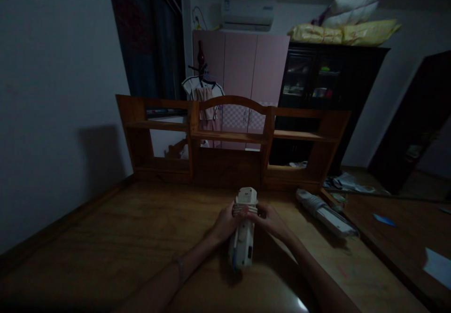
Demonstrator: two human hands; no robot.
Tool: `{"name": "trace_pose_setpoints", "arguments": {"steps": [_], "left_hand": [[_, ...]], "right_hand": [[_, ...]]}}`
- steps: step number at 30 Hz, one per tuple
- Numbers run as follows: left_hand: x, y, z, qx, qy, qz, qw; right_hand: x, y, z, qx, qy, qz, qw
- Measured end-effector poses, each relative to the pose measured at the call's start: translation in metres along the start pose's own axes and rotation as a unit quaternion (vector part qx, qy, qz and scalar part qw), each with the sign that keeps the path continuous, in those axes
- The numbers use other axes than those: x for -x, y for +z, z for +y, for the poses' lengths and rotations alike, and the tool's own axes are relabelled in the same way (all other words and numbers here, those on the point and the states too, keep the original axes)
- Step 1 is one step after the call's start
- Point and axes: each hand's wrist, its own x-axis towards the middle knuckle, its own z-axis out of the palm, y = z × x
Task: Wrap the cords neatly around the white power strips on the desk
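A white power strip (243,230) lies on the wooden desk (116,238), pointing away from me, with its cord wound around its far half. My left hand (225,221) grips the strip's left side at the cord wraps. My right hand (268,219) is closed on the right side, fingers pinched at the wound cord. Both forearms reach in from the bottom edge. A thin bracelet (180,267) sits on my left wrist.
A second white power strip (326,212) lies on the desk to the right. A wooden shelf unit (232,136) stands along the desk's back edge. Papers (347,181) lie at the right. Behind stand a pink wardrobe (246,64) and a dark cabinet (327,82).
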Motion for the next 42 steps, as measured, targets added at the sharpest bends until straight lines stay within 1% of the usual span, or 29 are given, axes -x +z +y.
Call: {"name": "trace_pose_setpoints", "arguments": {"steps": [3, 6, 8, 11, 13, 15, 17, 18, 19, 20, 21, 22, 23, 25, 26, 31, 33, 35, 38, 40, 42], "left_hand": [[-0.003, 0.0, -0.005, 0.034, -0.005, -0.014, 0.999], [-0.006, 0.002, -0.009, 0.095, -0.015, -0.033, 0.995], [-0.007, 0.005, -0.012, 0.144, -0.046, -0.042, 0.988], [-0.009, 0.008, -0.016, 0.223, -0.107, -0.055, 0.967], [-0.011, 0.009, -0.017, 0.261, -0.125, -0.055, 0.956], [-0.013, 0.008, -0.017, 0.282, -0.119, -0.047, 0.951], [-0.014, 0.005, -0.017, 0.287, -0.111, -0.026, 0.951], [-0.015, 0.003, -0.017, 0.285, -0.109, -0.015, 0.952], [-0.015, 0.002, -0.016, 0.282, -0.109, -0.004, 0.953], [-0.016, 0.001, -0.016, 0.276, -0.11, 0.005, 0.955], [-0.015, 0.0, -0.016, 0.27, -0.111, 0.017, 0.956], [-0.015, -0.001, -0.016, 0.265, -0.109, 0.029, 0.958], [-0.015, -0.001, -0.016, 0.26, -0.104, 0.041, 0.959], [-0.014, 0.0, -0.015, 0.247, -0.093, 0.067, 0.962], [-0.014, 0.0, -0.014, 0.239, -0.088, 0.077, 0.964], [-0.012, 0.002, -0.008, 0.226, -0.083, 0.091, 0.966], [-0.012, 0.003, -0.008, 0.233, -0.08, 0.085, 0.965], [-0.012, 0.003, -0.009, 0.249, -0.077, 0.083, 0.962], [-0.013, 0.003, -0.01, 0.279, -0.081, 0.085, 0.953], [-0.013, 0.003, -0.009, 0.289, -0.087, 0.084, 0.95], [-0.014, 0.002, -0.007, 0.286, -0.09, 0.085, 0.95]], "right_hand": [[-0.001, -0.001, -0.002, -0.041, -0.004, -0.011, 0.999], [-0.002, -0.001, 0.0, -0.058, 0.001, -0.018, 0.998], [-0.002, -0.001, 0.003, -0.054, 0.01, -0.012, 0.998], [-0.002, -0.001, 0.007, -0.064, 0.023, -0.011, 0.998], [-0.003, -0.004, 0.009, -0.089, 0.038, -0.005, 0.995], [-0.005, -0.01, 0.012, -0.119, 0.045, 0.032, 0.991], [-0.009, -0.016, 0.019, -0.144, 0.056, 0.092, 0.984], [-0.011, -0.019, 0.024, -0.156, 0.077, 0.113, 0.978], [-0.013, -0.02, 0.028, -0.171, 0.112, 0.118, 0.972], [-0.015, -0.021, 0.032, -0.19, 0.157, 0.104, 0.964], [-0.016, -0.02, 0.035, -0.211, 0.203, 0.073, 0.953], [-0.016, -0.018, 0.036, -0.232, 0.238, 0.033, 0.943], [-0.015, -0.015, 0.036, -0.25, 0.252, -0.002, 0.935], [-0.014, -0.009, 0.033, -0.273, 0.229, -0.036, 0.934], [-0.013, -0.007, 0.03, -0.279, 0.205, -0.035, 0.938], [-0.011, -0.005, 0.017, -0.267, 0.12, -0.002, 0.956], [-0.01, -0.005, 0.014, -0.251, 0.069, 0.019, 0.965], [-0.007, -0.005, 0.01, -0.216, 0.016, 0.05, 0.975], [-0.003, -0.002, 0.004, -0.107, -0.046, 0.077, 0.99], [0.0, 0.001, -0.001, -0.036, -0.071, 0.08, 0.994], [0.002, 0.003, -0.005, 0.0, -0.08, 0.085, 0.993]]}}
